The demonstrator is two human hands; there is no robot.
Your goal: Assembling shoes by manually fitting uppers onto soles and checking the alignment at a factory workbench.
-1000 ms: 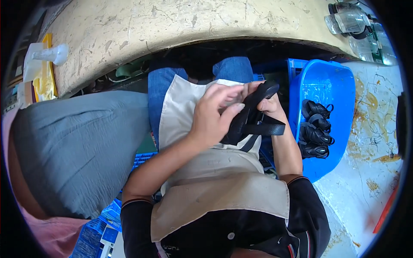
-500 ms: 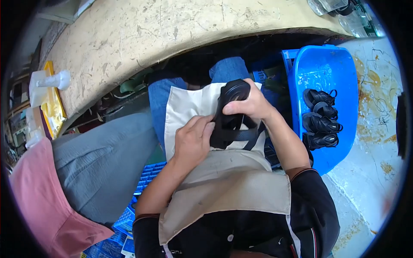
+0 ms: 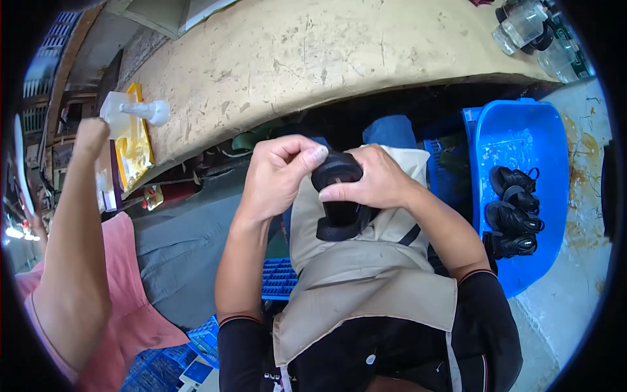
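A black sandal [image 3: 343, 215] is held over my lap, tilted, in front of a beige apron [image 3: 366, 261]. My right hand [image 3: 382, 179] wraps around its right side, with the thumb lying across the sole. At the sandal's far end, my left hand [image 3: 275, 175] is closed, thumb and fingers pinching by the upper edge. Exactly what those fingertips grip is partly hidden. Part of the sandal lies behind my right hand.
To the right stands a blue plastic tub [image 3: 555, 150] with several black sandals [image 3: 513, 215]. A worn beige workbench [image 3: 313, 59] curves ahead, with a white bottle [image 3: 153, 112] at left and clear jars [image 3: 522, 32] at far right. A co-worker's forearm [image 3: 75, 248] rises close on the left.
My left hand has moved up from the sandal's strap side to its far end. The sandal has tilted. My view has shifted left, and a co-worker's raised arm now shows there.
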